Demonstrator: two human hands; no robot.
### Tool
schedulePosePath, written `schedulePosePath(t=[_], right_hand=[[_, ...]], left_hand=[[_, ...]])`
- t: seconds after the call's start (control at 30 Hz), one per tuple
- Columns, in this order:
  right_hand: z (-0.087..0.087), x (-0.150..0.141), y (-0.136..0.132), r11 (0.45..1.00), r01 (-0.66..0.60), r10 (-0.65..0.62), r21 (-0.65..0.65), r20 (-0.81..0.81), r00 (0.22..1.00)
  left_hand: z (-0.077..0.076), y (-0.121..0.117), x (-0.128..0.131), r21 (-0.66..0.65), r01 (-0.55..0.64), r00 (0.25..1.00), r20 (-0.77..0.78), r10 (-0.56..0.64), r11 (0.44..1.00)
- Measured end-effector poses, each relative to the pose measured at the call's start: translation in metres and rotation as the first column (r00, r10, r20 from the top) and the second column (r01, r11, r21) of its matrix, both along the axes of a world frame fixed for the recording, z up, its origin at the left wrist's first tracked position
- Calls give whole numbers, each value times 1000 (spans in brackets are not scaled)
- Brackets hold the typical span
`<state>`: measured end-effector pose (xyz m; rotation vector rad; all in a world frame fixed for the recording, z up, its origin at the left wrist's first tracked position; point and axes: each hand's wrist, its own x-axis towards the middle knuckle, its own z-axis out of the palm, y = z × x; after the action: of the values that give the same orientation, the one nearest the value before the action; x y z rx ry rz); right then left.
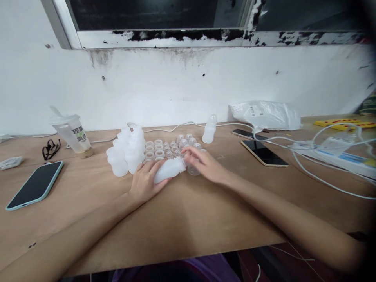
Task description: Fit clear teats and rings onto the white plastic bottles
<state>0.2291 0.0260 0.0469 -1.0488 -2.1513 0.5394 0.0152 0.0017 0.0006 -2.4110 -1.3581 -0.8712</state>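
My left hand (147, 178) is wrapped round a milky white baby bottle (168, 170), which lies tilted with its neck to the right. My right hand (207, 163) is at the neck end, its bent fingers somewhat blurred; whether they grip anything cannot be made out. Behind the hands stand rows of whitish collar rings (159, 147), small clear teats (173, 145) and clear domed caps (192, 141). Several more white bottles (120, 161) are grouped to the left. Farther back on the right, one bottle with a clear cap (209, 131) stands upright.
On the left are a phone (35, 186), black glasses (51, 149) and a drink cup with straw (73, 135). To the right lie a dark tablet-like device (264, 152), a plastic bag (266, 113), a power strip (337, 154) and looping white cables. A wall (158, 86) closes the table's back.
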Motion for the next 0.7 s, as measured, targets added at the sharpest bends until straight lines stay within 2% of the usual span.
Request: schedulePosePath(t=[0.07,0.13,0.2,0.27,0.37,0.47,0.57,0.63,0.7], right_hand=[[7,10,6,982,108,-101,152,-51,994],[10,17,10,930,221,-227,293,-15,974],[7,19,12,889,253,-332,382,157,930],[0,17,11,894,210,-360,396,356,862],[-14,9,7,926,107,-290,362,503,814],[-22,-1,0,943,-26,-158,332,513,844],[-30,-10,-6,950,-94,-62,299,472,879],[-36,-15,-9,964,-75,-38,254,412,910],[-42,-19,-8,984,-38,-10,176,262,965]], left_hand=[[-1,2,-2,-76,-12,994,106,20,997],[-2,4,-5,-140,-17,972,231,49,990],[-3,5,-7,-195,-19,937,338,85,981],[-2,5,-8,-249,-18,912,392,118,968],[2,2,-7,-305,5,912,392,121,952],[7,-1,-6,-333,13,920,373,119,943],[8,-2,-6,-354,-3,929,345,134,935],[8,-2,-6,-356,-2,932,337,131,934],[8,-1,-7,-359,5,932,341,126,933]])
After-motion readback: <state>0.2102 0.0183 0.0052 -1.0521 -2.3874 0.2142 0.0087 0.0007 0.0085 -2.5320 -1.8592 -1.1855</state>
